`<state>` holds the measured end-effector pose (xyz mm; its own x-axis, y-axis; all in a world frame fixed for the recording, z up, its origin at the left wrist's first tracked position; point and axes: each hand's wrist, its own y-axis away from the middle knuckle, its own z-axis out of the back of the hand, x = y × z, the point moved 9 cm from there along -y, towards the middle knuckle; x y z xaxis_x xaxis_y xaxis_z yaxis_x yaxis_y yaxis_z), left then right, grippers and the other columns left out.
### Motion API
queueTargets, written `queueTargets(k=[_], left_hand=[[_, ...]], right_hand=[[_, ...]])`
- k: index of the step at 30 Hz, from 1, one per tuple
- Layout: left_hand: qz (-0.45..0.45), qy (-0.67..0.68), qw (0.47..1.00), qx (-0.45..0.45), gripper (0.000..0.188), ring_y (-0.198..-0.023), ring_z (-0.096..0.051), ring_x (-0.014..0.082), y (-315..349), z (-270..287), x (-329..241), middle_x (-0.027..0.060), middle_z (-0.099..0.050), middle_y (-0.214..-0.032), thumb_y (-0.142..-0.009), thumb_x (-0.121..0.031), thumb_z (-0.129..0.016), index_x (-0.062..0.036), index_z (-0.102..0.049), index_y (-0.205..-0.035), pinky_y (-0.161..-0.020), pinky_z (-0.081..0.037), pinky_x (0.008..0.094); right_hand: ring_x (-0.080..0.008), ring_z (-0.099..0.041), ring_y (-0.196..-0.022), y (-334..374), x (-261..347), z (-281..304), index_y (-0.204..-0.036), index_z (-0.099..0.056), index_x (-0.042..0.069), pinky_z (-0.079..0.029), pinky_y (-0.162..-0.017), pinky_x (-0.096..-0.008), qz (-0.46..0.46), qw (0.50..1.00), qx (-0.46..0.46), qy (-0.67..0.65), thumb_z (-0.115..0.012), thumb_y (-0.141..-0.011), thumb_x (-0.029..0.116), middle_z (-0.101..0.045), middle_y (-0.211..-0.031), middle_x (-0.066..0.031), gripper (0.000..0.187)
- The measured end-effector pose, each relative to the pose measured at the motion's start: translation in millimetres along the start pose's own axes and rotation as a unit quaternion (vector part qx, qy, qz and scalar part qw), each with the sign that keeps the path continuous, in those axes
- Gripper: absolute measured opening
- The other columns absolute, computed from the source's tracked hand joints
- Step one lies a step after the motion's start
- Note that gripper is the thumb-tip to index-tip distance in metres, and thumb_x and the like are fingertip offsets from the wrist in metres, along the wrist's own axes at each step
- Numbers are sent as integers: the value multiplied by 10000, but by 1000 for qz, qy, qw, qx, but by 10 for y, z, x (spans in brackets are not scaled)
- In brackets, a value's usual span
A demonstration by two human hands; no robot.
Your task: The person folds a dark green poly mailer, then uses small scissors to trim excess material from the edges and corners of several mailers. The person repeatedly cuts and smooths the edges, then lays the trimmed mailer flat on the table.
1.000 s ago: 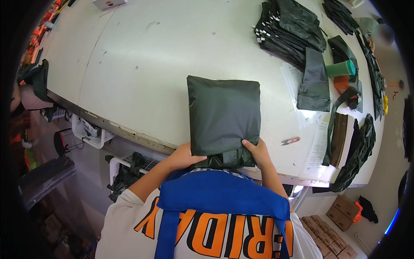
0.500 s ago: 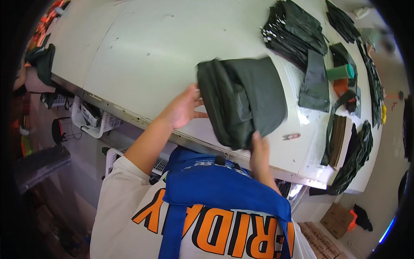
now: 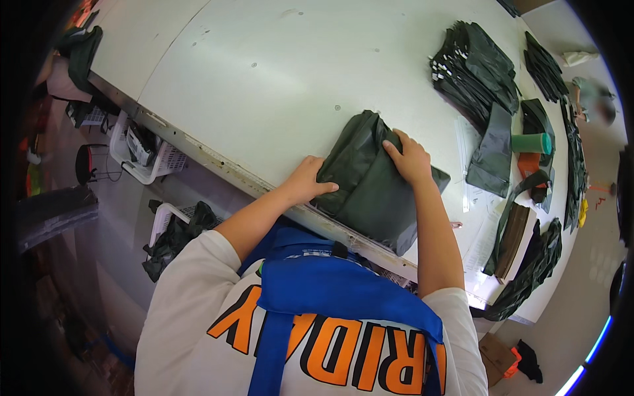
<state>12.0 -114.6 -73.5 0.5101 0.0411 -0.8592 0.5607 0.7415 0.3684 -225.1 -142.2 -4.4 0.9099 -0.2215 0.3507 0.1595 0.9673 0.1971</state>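
A folded piece of dark green, slightly shiny fabric [image 3: 380,191] lies on the white table near its front edge, right in front of me. My left hand [image 3: 309,182] grips its left edge, thumb on top and the other fingers partly hidden. On the far right part of the fold, my right hand [image 3: 411,158] holds the fabric with the thumb apart from the bent fingers. A loose, creased flap runs along the fabric's left side between both hands.
A stack of dark green pieces [image 3: 472,69] with white tabs lies far right on the white table [image 3: 264,99]. Near it are a green cylinder [image 3: 531,143], a brown cardboard stack [image 3: 516,241] and crumpled dark fabric [image 3: 528,277]. White baskets [image 3: 155,162] stand below the table's left edge.
The folded fabric has come down flat onto the table and turned. My right hand has moved from its near edge to its far side; my left hand now grips its left edge.
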Motion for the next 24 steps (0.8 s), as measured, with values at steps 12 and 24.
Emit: queueTargets(k=[12, 24], left_hand=[[54, -34, 997, 33, 747, -1091, -508, 387, -468, -123, -444, 267, -539, -1130, -722, -514, -710, 66, -547, -1163, -942, -416, 426], [-23, 62, 996, 53, 842, -1255, -367, 409, -298, -580, -530, 297, -356, -1336, -742, -492, -703, 112, -417, -1253, -1049, -340, 417]], right_hand=[[-207, -540, -976, -100, -389, -339, -1310, -505, 69, -437, -902, -319, -93, 931, 81, -344, -619, -892, 267, -521, -1153, -128, 477], [-134, -515, -932, 173, -242, -146, -1279, -511, 39, -421, -879, -277, -81, 899, 179, -391, -707, -809, 202, -590, -1055, -51, 535]])
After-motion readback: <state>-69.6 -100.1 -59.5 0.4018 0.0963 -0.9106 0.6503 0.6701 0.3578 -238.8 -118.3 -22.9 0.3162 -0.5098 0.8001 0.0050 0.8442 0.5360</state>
